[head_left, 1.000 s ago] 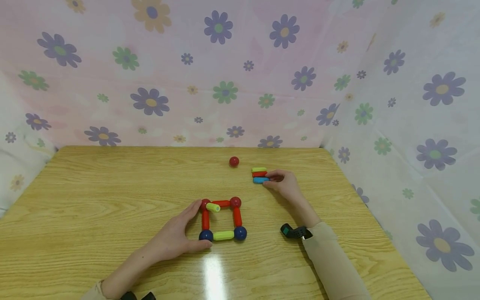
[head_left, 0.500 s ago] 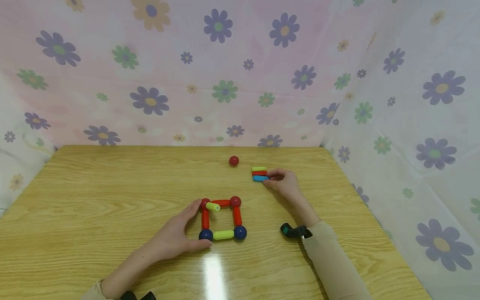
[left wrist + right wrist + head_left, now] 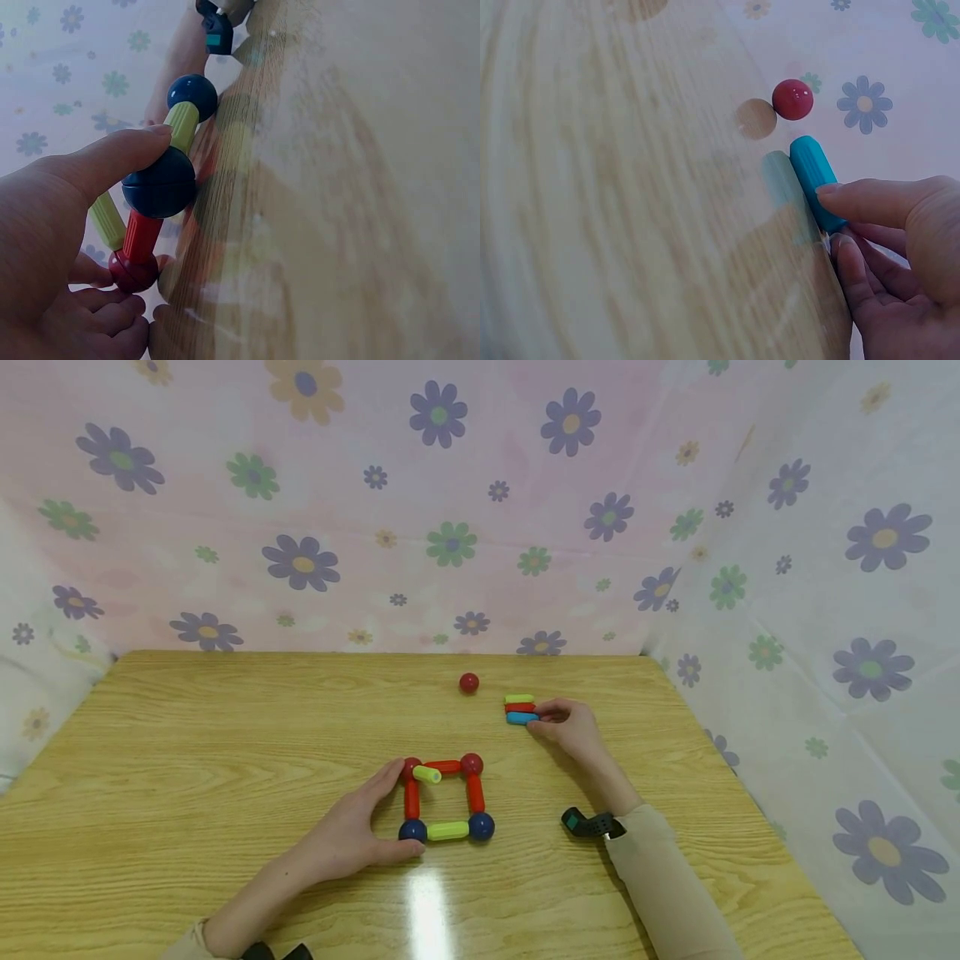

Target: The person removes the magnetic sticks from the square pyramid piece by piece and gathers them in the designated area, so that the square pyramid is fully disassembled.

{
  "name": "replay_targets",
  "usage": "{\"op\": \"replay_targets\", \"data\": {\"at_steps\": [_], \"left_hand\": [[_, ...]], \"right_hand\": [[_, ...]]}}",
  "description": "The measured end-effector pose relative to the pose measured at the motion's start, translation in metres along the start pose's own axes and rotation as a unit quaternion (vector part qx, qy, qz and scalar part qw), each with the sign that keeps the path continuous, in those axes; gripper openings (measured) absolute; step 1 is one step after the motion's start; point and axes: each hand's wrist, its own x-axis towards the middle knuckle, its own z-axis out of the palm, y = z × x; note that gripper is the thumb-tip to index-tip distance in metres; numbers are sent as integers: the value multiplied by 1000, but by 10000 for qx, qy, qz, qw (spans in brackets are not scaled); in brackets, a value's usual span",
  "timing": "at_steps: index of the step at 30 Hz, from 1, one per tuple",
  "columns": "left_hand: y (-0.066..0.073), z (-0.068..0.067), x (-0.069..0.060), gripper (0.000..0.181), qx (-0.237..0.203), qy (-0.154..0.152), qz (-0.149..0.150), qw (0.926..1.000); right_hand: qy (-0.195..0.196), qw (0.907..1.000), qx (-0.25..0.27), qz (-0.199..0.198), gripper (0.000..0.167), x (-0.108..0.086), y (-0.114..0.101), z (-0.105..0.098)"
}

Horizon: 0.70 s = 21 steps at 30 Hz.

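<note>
A square frame of magnetic building sticks and balls lies on the table, with two dark blue balls (image 3: 482, 827) in front and two red balls (image 3: 472, 765) behind. Red sticks (image 3: 476, 793) form three sides, a yellow-green stick (image 3: 447, 831) the front one. Another yellow-green stick (image 3: 427, 774) juts up from the back left ball. My left hand (image 3: 348, 831) holds the frame's left side, thumb at the blue ball (image 3: 159, 184), fingers at the red ball (image 3: 133, 270). My right hand (image 3: 573, 729) pinches the right end of a blue stick (image 3: 814, 176), which lies beside a red stick (image 3: 520, 707) and a yellow-green stick (image 3: 519, 699).
A loose red ball (image 3: 468, 682) sits behind the frame, left of the row of sticks. The wooden table (image 3: 225, 735) ends at a flowered cloth (image 3: 337, 502) at the back. More cloth hangs on the right side.
</note>
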Motion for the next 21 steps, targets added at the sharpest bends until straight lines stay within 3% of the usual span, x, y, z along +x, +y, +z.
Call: {"op": "replay_targets", "data": {"at_steps": [21], "left_hand": [[-1,0,1,115,-40,-13,-13,10000]], "right_hand": [[314,9994,-141,-23,30,1,0,-5]]}}
